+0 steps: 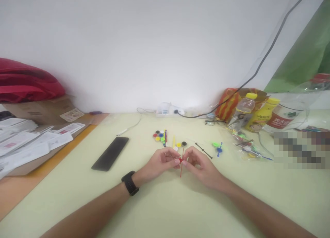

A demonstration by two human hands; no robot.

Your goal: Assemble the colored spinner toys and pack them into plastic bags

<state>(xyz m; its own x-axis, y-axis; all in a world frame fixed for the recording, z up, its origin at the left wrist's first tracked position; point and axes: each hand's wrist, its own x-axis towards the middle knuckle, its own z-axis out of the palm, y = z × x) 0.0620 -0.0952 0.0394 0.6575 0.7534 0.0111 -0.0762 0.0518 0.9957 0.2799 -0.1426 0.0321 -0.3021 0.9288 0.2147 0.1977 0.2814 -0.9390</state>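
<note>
Between my two hands is a small red plastic spinner arrow (181, 171), its thin shaft pointing toward and away from me. My left hand (165, 161) pinches its red middle from the left, thumb and fingertips together. From the other side my right hand (199, 166) grips the same piece near the centre. The fingertips partly cover how its parts fit. Just beyond lie a black round cap (184, 144), a yellow cap (178, 145) and a yellow arrow (174, 141). A black arrow (203, 150) rests past my right hand.
Several coloured caps (157, 136) are heaped left of centre. Green and blue spinner pieces (219, 150) lie to the right, near a clear bag of parts (251, 150). A black phone (110, 154) lies left. Bottles (243, 111), eyeglasses (215, 122) and a power strip (170, 111) stand along the back.
</note>
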